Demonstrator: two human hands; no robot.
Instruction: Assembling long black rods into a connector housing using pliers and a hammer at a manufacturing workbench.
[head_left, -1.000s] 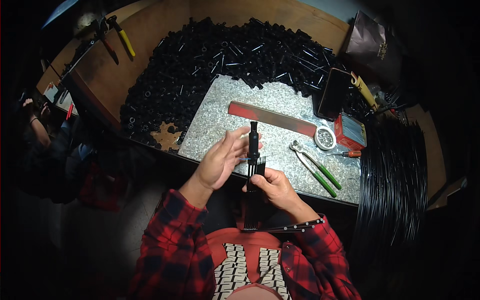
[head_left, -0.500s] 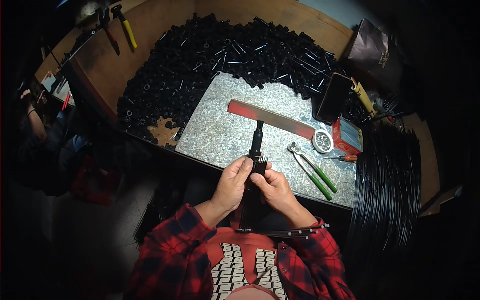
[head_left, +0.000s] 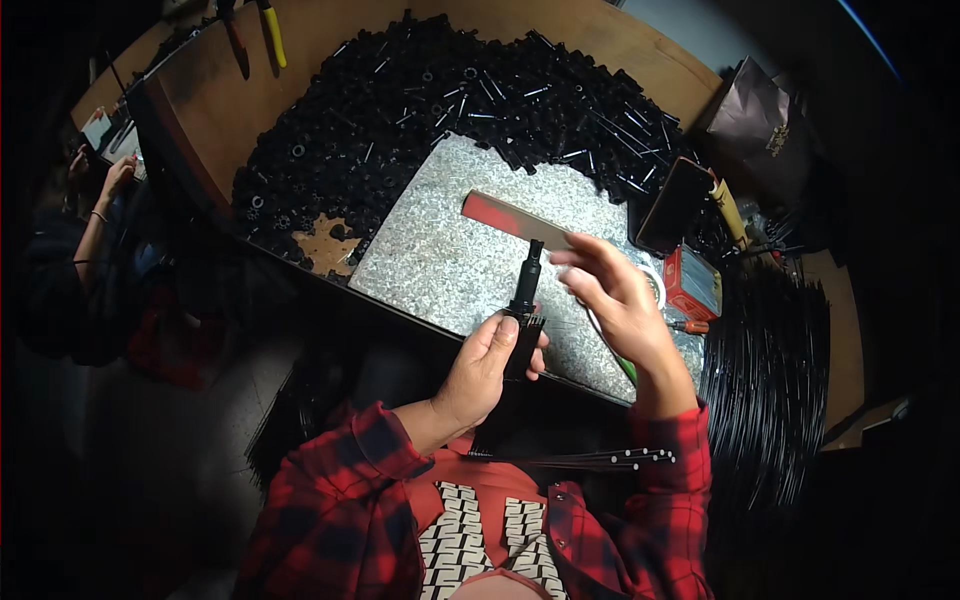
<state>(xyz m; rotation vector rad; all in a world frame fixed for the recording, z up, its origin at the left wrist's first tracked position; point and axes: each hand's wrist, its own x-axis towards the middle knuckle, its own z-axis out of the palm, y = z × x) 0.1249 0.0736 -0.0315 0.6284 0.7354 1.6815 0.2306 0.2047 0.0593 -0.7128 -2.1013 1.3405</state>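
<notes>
My left hand (head_left: 487, 368) grips a black tube-shaped part (head_left: 524, 310) upright over the near edge of a grey speckled mat (head_left: 440, 255). My right hand (head_left: 617, 298) hovers just right of the part's top with fingers spread and nothing in them. A flat red and grey bar (head_left: 515, 219) lies on the mat behind the part. A bundle of thin black rods (head_left: 590, 460) lies across my lap.
A large heap of black tubes (head_left: 400, 110) covers the wooden table behind the mat. A dark phone (head_left: 672, 205), a red box (head_left: 692, 282) and a stack of long black rods (head_left: 770, 370) are at the right. Another person's hand (head_left: 110, 180) shows at far left. Yellow-handled pliers (head_left: 270, 30) lie at the top.
My right hand has let go of the black part and lifted away to the right with its fingers apart. My left hand now holds the part alone.
</notes>
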